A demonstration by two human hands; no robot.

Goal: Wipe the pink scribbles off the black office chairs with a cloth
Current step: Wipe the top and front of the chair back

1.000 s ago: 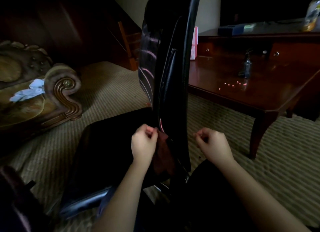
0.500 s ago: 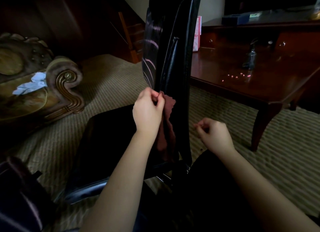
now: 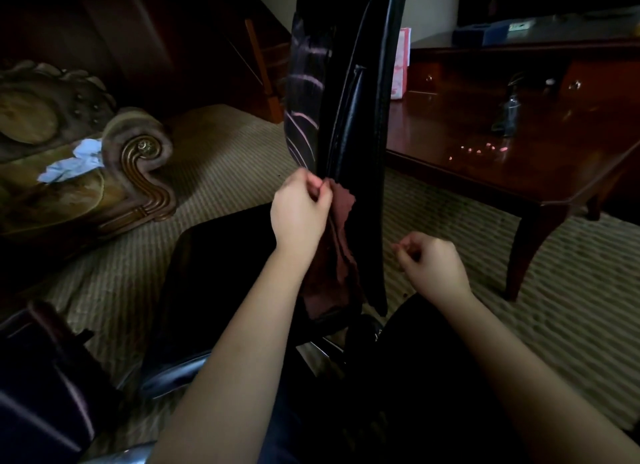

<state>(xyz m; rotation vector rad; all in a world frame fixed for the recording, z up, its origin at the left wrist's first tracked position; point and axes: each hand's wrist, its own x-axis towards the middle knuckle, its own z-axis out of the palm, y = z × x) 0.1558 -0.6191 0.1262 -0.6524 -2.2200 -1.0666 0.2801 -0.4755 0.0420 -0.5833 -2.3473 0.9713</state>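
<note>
A black office chair stands in front of me, its backrest [image 3: 349,124] seen edge-on and its seat [image 3: 221,255] below to the left. Pink scribble lines [image 3: 304,117] cross the backrest's front face. My left hand [image 3: 300,211] pinches a dark reddish cloth [image 3: 337,252] against the backrest's lower edge, and the cloth hangs down behind the hand. My right hand [image 3: 431,262] hovers to the right of the backrest, fingers curled, holding nothing.
A dark wooden table [image 3: 512,158] stands at the right with a small spray bottle [image 3: 510,111] and a pink box [image 3: 400,65]. An ornate sofa arm [image 3: 138,165] with crumpled white tissue [image 3: 74,162] is at the left. Striped carpet [image 3: 221,158] covers the floor.
My left hand has risen with the cloth from the base of the backrest to its lower edge, near the pink lines. My right hand has stayed about where it was.
</note>
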